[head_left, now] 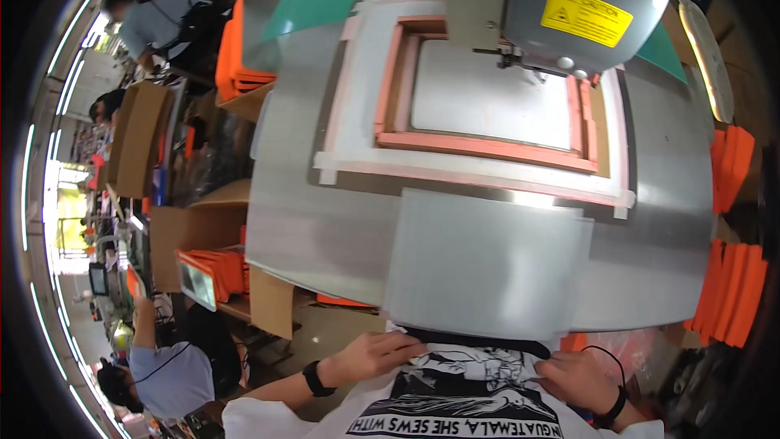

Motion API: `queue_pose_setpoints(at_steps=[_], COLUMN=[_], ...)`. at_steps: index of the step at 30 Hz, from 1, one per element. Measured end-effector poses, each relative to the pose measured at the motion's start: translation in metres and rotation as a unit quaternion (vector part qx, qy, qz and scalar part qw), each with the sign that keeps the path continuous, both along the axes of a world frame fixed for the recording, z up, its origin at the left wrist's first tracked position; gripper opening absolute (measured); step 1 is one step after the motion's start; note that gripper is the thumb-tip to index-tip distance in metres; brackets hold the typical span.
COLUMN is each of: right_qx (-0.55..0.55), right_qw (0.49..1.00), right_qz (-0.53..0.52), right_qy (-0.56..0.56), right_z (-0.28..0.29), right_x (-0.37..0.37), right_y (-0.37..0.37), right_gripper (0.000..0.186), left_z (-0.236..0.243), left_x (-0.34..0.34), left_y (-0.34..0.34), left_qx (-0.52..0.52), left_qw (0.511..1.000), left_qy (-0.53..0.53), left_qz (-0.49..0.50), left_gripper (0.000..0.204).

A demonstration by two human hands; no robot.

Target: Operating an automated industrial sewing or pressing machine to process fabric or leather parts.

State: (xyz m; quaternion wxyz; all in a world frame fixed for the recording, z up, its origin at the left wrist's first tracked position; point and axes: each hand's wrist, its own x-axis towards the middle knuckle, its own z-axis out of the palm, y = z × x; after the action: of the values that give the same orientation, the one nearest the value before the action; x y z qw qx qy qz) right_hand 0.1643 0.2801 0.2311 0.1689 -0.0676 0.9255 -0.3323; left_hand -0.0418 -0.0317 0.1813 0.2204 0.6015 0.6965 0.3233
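Observation:
My left hand [375, 356], with a dark band on its wrist, is at the near edge of the table, its fingers closed on the lower front of the white printed T-shirt [479, 394] I wear. On the other side of the print, my right hand [575, 376] pinches the same shirt, its fingers partly hidden. A dark strip of cloth [475, 341] shows between the hands. Just beyond them, several translucent plastic sheets [487, 264] lie stacked, overhanging the table's near edge. Neither hand touches these sheets.
On the grey metal table [317, 219], a pinkish rectangular frame [487, 154] sits within white tape. A grey machine head [585, 8] hangs over it. Orange pieces [731, 293] are stacked at right; cardboard boxes [199, 236] stand at left. Two seated people [175, 378] work at left.

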Motion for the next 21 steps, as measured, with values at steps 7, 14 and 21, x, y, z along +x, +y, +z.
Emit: queue_pose_setpoints(at_steps=[7,14,21], right_qx=[-0.366,-0.194,-0.145], right_qw=[0.761,0.797,0.888], right_qz=[-0.493,-0.558,-0.401], right_qy=[-0.21,-0.126,-0.171], right_z=[-0.098,-0.172,-0.186], right_x=[0.064,0.097,0.096], right_y=[0.017,0.008,-0.006], right_gripper=[0.025,0.03,0.032], left_z=[-0.066,-0.098,-0.117], left_x=[0.008,-0.003,0.001], left_y=[-0.026,-0.041,-0.038], left_qx=[-0.1,-0.196,-0.148], left_qw=[0.957,0.933,0.976], left_qy=[-0.14,-0.196,0.02], left_qz=[0.234,0.228,0.158], left_gripper=[0.026,0.029,0.029])
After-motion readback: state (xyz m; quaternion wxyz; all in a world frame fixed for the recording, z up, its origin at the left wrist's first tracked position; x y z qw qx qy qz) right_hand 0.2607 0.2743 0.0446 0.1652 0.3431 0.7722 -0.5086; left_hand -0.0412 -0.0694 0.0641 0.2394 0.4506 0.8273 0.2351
